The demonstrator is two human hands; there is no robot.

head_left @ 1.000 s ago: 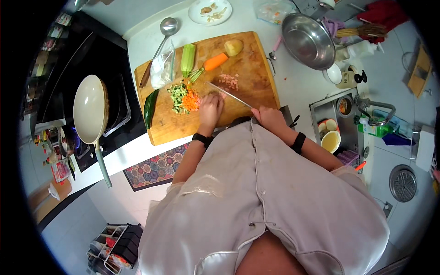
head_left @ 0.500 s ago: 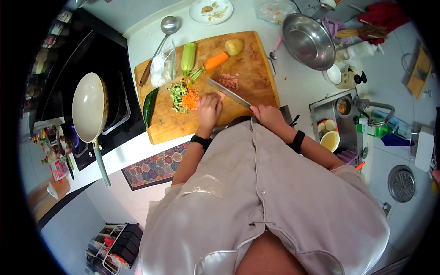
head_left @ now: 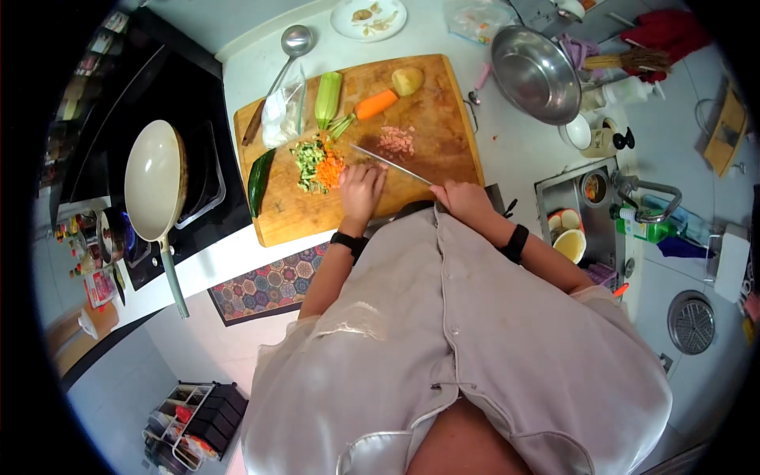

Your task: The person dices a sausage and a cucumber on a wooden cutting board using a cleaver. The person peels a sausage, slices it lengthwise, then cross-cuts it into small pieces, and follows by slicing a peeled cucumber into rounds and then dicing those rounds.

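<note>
A kitchen knife (head_left: 391,164) is in my right hand (head_left: 461,199), its fingers wrapped round the handle. The blade slants up and left across the wooden cutting board (head_left: 443,162), beside my left fingertips. My left hand (head_left: 362,191) is closed, fingers curled down on a small piece of pink ham (head_left: 383,166), mostly hidden. Beyond the blade lies a heap of diced ham (head_left: 397,140). Left of my left hand are diced carrot (head_left: 329,170) and diced green vegetable (head_left: 308,162). Farther back lie a carrot piece (head_left: 375,104), a peeled green squash piece (head_left: 328,100) and a potato piece (head_left: 408,81).
On the board's left are a cucumber piece (head_left: 259,184), a clear bag (head_left: 283,115) and a ladle (head_left: 296,43). A pan (head_left: 154,180) stands on the black stove. Behind is a plate (head_left: 388,30) with scraps; right are a steel basin (head_left: 535,75) and the sink (head_left: 605,222).
The knife blade has turned slightly and its tip has shifted a little left, showing a thinner edge. Both hands stay nearly in place; the whole view has shifted slightly.
</note>
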